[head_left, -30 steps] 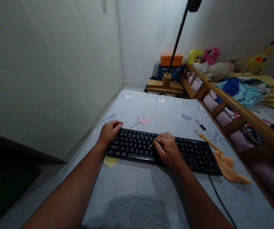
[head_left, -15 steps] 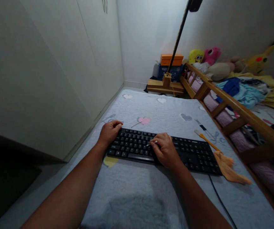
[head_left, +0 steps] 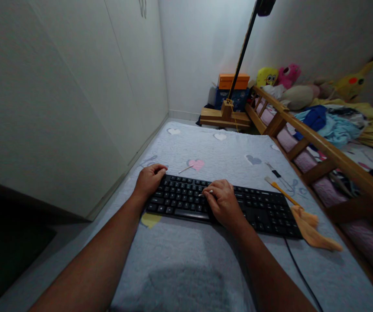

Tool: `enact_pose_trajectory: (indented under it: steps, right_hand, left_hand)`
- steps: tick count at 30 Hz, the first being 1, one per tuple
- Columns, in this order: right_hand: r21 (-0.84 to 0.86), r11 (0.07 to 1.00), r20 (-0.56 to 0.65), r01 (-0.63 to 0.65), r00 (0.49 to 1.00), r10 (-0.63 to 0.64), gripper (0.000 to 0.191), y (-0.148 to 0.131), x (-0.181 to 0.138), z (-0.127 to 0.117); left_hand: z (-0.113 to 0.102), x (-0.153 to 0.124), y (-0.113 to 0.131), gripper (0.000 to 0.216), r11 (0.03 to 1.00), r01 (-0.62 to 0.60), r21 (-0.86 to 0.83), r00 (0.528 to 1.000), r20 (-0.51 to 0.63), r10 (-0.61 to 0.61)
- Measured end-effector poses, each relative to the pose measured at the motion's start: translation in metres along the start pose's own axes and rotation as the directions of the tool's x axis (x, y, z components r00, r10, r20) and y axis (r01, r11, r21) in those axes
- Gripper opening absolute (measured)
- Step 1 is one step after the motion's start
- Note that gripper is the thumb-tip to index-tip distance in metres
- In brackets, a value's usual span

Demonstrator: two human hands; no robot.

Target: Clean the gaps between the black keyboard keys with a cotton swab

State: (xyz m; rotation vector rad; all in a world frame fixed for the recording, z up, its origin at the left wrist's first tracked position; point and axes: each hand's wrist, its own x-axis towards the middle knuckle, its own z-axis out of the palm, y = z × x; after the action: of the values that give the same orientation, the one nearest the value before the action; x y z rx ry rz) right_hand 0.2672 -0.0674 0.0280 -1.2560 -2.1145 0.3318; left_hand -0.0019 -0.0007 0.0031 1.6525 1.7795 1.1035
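Observation:
A black keyboard [head_left: 181,203] lies flat on the bed, slightly angled, with its cable leaving from the near right side. My left hand [head_left: 148,181] is closed on the keyboard's upper left corner, thumb along the edge. Over the middle keys, my right hand [head_left: 224,203] pinches a white cotton swab [head_left: 201,194] between thumb and fingers. The swab's left tip is at the keys; whether it presses on them I cannot tell. Beyond the keyboard, a second cotton swab [head_left: 185,169] rests on the sheet.
Right of the keyboard lie a yellow-handled brush [head_left: 283,193], an orange cloth [head_left: 309,227] and a thin metal tool with a black band [head_left: 276,173]. A wooden bed rail [head_left: 322,158] runs along the right. A white cabinet [head_left: 108,108] stands at left, a black pole [head_left: 244,50] behind.
My right hand has shifted very slightly up and to the left with the cotton swab. My left hand and the keyboard stay in place.

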Motion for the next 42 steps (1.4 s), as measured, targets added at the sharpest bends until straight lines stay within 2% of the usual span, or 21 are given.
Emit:
enact_pose_trajectory:
  steps: [14, 19, 28, 37, 42]
  right_hand:
    - [-0.033, 0.999, -0.031, 0.005, 0.999, -0.006, 0.018, -0.003, 0.002, 0.001]
    - [-0.027, 0.999, -0.007, 0.030, 1.000, -0.030, 0.017, -0.006, 0.000, -0.001]
    - [-0.072, 0.997, 0.001, -0.007, 1.000, 0.007, 0.018, -0.001, 0.005, 0.000]
    - [-0.150, 0.989, 0.088, 0.000, 0.996, 0.013, 0.018, -0.001, 0.017, -0.002]
    - [-0.119, 0.993, 0.059, -0.012, 0.998, 0.020, 0.018, -0.001, 0.016, 0.000]
  left_hand:
    - [0.001, 0.001, -0.003, 0.033, 1.000, -0.005, 0.001, 1.000, 0.007, 0.005]
    - [0.000, 0.001, -0.001, 0.032, 1.000, -0.005, -0.010, 1.000, 0.004, 0.005]
    - [-0.001, 0.000, 0.000, 0.032, 1.000, -0.003, -0.019, 1.000, 0.008, 0.003]
    - [0.000, 0.000, -0.001, 0.032, 1.000, -0.002, -0.030, 1.000, 0.012, 0.002]
    - [0.001, 0.000, -0.005, 0.033, 0.999, 0.006, -0.046, 1.000, 0.018, -0.005]
